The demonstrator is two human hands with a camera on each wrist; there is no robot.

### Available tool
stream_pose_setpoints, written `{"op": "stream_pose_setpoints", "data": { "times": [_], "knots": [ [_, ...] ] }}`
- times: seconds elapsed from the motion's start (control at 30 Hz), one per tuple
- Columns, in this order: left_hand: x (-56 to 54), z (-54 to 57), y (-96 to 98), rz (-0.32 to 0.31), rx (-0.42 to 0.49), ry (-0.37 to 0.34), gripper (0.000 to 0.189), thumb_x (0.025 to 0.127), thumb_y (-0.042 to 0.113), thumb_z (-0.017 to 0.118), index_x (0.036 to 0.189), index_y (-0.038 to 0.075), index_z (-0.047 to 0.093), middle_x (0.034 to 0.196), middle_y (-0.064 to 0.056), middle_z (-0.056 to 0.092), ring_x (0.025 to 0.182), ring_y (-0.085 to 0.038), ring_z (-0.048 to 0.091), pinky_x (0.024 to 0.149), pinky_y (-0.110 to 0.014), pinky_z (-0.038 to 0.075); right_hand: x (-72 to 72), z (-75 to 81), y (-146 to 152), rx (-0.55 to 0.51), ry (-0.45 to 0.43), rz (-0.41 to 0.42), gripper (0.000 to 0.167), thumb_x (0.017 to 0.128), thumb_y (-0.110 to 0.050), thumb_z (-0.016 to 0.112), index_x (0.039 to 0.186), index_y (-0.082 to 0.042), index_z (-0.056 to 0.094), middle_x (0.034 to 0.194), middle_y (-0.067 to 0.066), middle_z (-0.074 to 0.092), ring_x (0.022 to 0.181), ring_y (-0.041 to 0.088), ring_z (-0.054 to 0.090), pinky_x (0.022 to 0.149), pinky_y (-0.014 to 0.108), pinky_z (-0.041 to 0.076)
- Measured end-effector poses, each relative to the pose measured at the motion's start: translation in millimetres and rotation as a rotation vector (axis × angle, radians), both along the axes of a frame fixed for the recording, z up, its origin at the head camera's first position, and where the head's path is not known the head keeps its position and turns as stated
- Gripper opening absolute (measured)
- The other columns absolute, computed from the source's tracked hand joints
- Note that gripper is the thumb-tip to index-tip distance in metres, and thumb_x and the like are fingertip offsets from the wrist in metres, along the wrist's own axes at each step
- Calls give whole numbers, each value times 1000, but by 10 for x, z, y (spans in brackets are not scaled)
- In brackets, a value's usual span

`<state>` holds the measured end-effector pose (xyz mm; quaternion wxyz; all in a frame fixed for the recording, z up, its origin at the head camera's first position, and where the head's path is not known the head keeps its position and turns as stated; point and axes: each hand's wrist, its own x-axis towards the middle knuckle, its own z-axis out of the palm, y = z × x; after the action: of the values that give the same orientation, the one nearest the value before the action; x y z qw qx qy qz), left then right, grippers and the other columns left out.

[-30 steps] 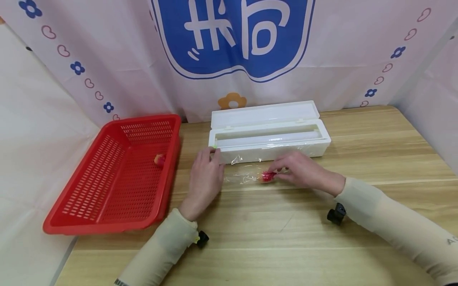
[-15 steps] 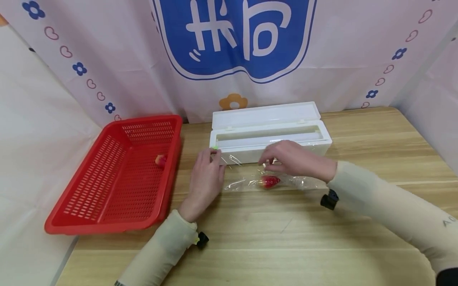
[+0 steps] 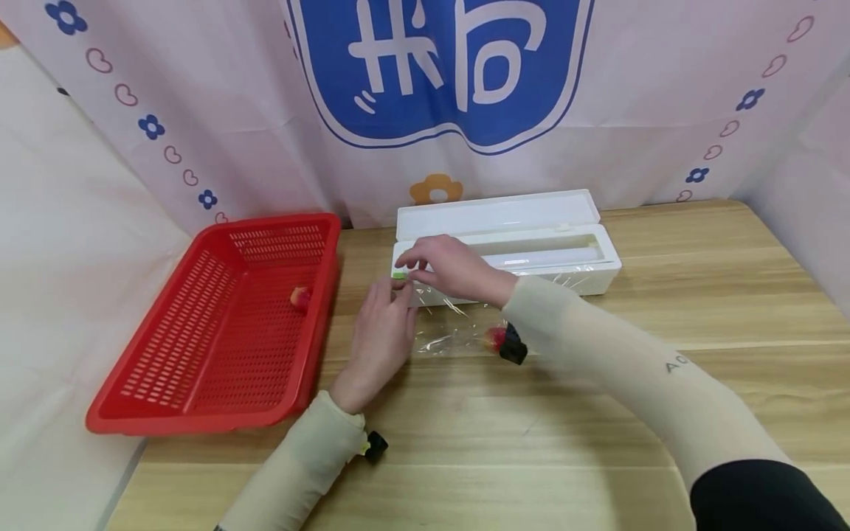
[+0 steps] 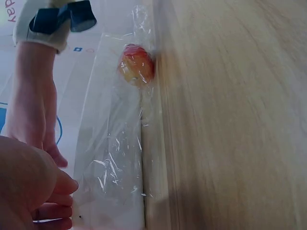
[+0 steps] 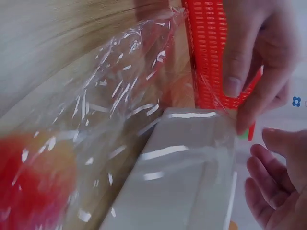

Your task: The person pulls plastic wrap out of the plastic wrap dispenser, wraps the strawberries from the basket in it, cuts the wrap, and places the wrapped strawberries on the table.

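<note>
A white cling film dispenser (image 3: pixel 593 282) stands with its lid tipped back and a roll inside. My left hand (image 3: pixel 380 335) grips its left front corner, fingers bent against the end. Just above those fingers is my right hand (image 3: pixel 458 267), reaching across the box with loosely bent fingers by a small green piece (image 3: pixel 399 276) and holding nothing. Clear film (image 4: pixel 112 167) hangs from the front of the box onto the table. A red-and-yellow fruit (image 4: pixel 136 66) lies under or within the crinkled film; in the head view the right wrist camera partly covers it.
To the left stands a red plastic basket (image 3: pixel 199 424) with slotted walls, overhanging the table's left edge. Another red-and-yellow fruit (image 3: pixel 300 298) lies inside it. A printed cloth (image 3: pixel 279 169) hangs behind the wooden table (image 3: pixel 465 457).
My right hand has let go of the wrapped fruit, lifted, and swept left over the box to its left end. The left hand has stayed on the corner.
</note>
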<state>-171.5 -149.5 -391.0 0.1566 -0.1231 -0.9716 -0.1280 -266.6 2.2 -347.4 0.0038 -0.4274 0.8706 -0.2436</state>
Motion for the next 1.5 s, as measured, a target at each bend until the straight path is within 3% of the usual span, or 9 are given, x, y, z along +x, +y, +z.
{"op": "stream_pose_setpoints", "data": {
  "times": [0.43, 0.63, 0.87, 1.03, 1.27, 1.5],
  "knots": [
    [10, -8, 14, 7, -52, 80, 32, 89, -2, 56, 119, -2, 67, 118, -15, 59, 109, -32, 55, 93, -42, 52, -122, -80, -210, -40, -76, -17, 14, 92, -15, 70, 103, -15, 79, 101, 0, 76, 95, 14, 67, 93, 30, 51],
    [-7, 31, 39, 4, -59, 32, 34, 92, 1, 54, 124, 0, 65, 119, -14, 58, 110, -31, 55, 93, -41, 51, -133, -84, -108, -23, -35, -6, 11, 94, -12, 67, 98, -13, 77, 98, 1, 76, 92, 17, 67, 91, 34, 52],
    [-20, 84, 64, 7, -76, -20, 35, 93, 3, 53, 126, 0, 64, 118, -14, 58, 110, -31, 55, 94, -40, 51, -79, -66, 83, 35, 86, 29, 9, 95, -9, 63, 95, -10, 72, 92, 5, 73, 90, 22, 66, 90, 38, 52],
    [-19, 115, 43, 12, -87, -40, 36, 90, 0, 54, 125, -2, 65, 117, -16, 59, 109, -32, 56, 95, -41, 51, -23, -40, 398, 92, 125, 32, 10, 96, -6, 61, 98, -8, 71, 94, 7, 73, 93, 25, 65, 92, 39, 52],
    [-19, 141, 63, 17, -117, -33, 35, 89, -2, 53, 121, -4, 66, 114, -16, 61, 108, -31, 58, 96, -42, 52, -8, -69, 1113, 114, 167, 16, 8, 94, -4, 61, 96, -9, 67, 93, 7, 71, 92, 27, 64, 88, 44, 53],
    [-28, 174, 79, 21, -136, -39, 25, 90, 1, 54, 110, -2, 70, 109, -15, 61, 101, -30, 59, 91, -41, 53, 19, -129, 1831, 78, 280, 1, 15, 85, 4, 68, 91, -9, 63, 86, 8, 68, 83, 25, 63, 77, 43, 54]
  ]
}}
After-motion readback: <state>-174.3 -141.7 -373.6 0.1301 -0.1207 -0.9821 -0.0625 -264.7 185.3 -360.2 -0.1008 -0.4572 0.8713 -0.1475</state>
